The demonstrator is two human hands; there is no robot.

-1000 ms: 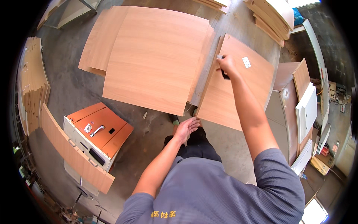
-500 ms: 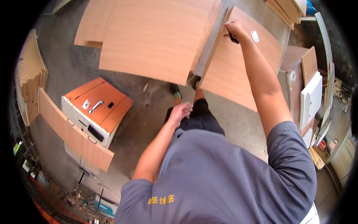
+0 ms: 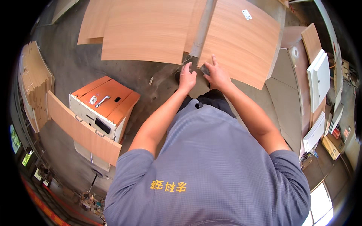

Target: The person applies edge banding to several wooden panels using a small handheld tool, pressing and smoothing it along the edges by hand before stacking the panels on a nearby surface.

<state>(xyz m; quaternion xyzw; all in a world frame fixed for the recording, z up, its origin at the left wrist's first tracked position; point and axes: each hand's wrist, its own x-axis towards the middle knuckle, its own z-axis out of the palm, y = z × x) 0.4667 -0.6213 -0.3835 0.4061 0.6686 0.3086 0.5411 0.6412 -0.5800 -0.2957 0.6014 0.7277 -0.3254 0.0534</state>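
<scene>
My left hand (image 3: 186, 78) is raised in front of my waist, fingers bent upward and thumb apart, with nothing clearly seen in it. It is just short of the gap between two wood-grain panels. My right hand (image 3: 218, 76) is beside it, at the near left corner of the right wood-grain panel (image 3: 241, 41). Its index finger points up. A dark shape shows by its thumb and lower fingers; it looks like the dark handheld tool seen earlier, but is mostly hidden. The left wood-grain panel (image 3: 145, 32) lies across the gap.
To the left stands an orange-topped cabinet (image 3: 107, 97) with a long wooden board (image 3: 81, 128) against it. Stacked boards (image 3: 36, 81) are farther left. White panels (image 3: 318, 79) lean on the right. A grey support (image 3: 200, 34) runs between the panels.
My right hand has come from the far end of the right panel's left edge to its near corner. My left hand has lifted forward from my lap toward it. The view has shifted.
</scene>
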